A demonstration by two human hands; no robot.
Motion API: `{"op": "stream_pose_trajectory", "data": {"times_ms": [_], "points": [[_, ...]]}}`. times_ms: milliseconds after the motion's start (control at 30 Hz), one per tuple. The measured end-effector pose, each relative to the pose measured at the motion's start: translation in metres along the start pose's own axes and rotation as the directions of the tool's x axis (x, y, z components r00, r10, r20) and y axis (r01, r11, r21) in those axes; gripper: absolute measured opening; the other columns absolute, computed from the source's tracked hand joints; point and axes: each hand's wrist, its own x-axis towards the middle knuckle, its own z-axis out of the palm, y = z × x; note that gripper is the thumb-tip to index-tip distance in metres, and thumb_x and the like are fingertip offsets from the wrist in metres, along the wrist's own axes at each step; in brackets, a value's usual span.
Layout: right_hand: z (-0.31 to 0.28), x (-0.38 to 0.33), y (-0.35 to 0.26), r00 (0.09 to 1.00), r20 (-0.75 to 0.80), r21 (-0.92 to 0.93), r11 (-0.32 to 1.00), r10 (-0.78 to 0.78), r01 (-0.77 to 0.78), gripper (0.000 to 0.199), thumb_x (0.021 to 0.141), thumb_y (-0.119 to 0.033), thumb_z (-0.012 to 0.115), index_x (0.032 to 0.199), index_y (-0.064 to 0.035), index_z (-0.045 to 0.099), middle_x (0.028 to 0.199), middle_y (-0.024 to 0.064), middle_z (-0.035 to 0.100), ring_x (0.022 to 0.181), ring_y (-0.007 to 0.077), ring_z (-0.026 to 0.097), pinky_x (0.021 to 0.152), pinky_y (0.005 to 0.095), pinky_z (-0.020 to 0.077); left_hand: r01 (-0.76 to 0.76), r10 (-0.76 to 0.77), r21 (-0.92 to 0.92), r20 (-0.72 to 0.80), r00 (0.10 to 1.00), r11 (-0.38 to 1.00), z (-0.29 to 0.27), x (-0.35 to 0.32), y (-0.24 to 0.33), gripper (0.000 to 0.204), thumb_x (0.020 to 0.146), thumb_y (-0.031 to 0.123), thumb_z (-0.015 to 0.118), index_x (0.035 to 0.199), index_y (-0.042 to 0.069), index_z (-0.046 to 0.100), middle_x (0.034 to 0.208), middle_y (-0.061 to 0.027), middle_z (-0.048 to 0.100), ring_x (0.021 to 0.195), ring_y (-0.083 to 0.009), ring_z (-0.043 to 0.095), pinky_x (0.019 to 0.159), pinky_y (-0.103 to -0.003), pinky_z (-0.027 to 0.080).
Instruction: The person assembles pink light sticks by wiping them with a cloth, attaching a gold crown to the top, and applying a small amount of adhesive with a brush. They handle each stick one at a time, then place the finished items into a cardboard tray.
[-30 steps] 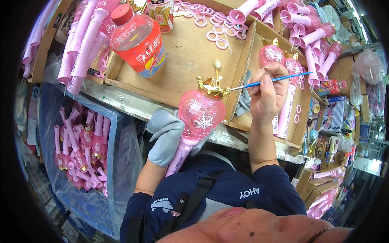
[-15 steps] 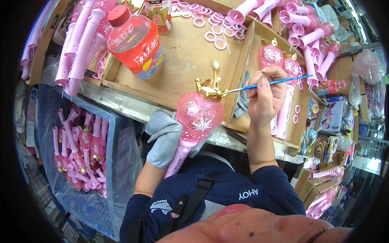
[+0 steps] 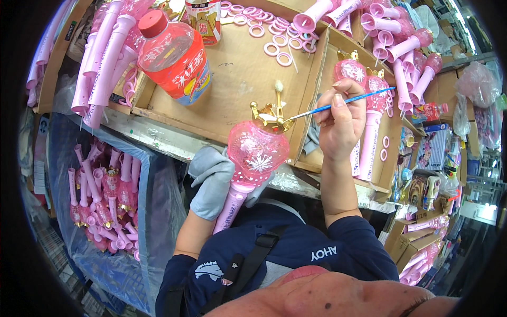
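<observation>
Holding the pink plastic heart-shaped toy wand (image 3: 257,153) by its handle, the gloved left hand (image 3: 214,182) tips its gold crown toward the thin blue paintbrush (image 3: 338,104), pinched in the bare right hand (image 3: 340,127); the brush tip seems to touch the crown.

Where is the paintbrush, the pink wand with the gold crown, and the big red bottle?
paintbrush (image 3: 364,98), head view, on its blue handle.
pink wand (image 3: 257,153), head view, on its heart-shaped clear pink head.
red bottle (image 3: 177,55), head view, on the middle of its label.
</observation>
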Motion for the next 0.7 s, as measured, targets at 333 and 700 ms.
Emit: {"op": "stream_pose_trajectory", "data": {"times_ms": [333, 700], "points": [[0.000, 0.001, -0.001, 1.000, 0.001, 0.058, 0.998, -0.006, 0.006, 0.021, 0.095, -0.012, 0.051, 0.113, -0.0038, 0.047, 0.073, 0.0028, 0.056, 0.056, 0.0042, 0.047, 0.050, 0.0172, 0.0345, 0.006, -0.006, -0.021, -0.023, 1.000, 1.000, 0.003, 0.001, 0.001, 0.014, 0.086, 0.004, 0.047, 0.097, 0.003, 0.055, 0.090, -0.0051, 0.058, 0.080, -0.0130, 0.053, 0.072, -0.025, 0.046], [-0.015, 0.015, 0.003, 0.950, -0.310, 0.248, 0.968, 0.042, 0.038, 0.019, 0.100, -0.021, 0.047, 0.110, -0.0061, 0.052, 0.079, 0.0027, 0.057, 0.062, 0.0081, 0.051, 0.052, 0.0221, 0.0416, -0.025, 0.019, 0.077, 0.081, 0.997, 0.997, -0.006, 0.002, 0.005, 0.028, 0.093, 0.006, 0.035, 0.110, 0.000, 0.056, 0.094, -0.0094, 0.064, 0.079, -0.0132, 0.058, 0.070, -0.025, 0.050]]}}
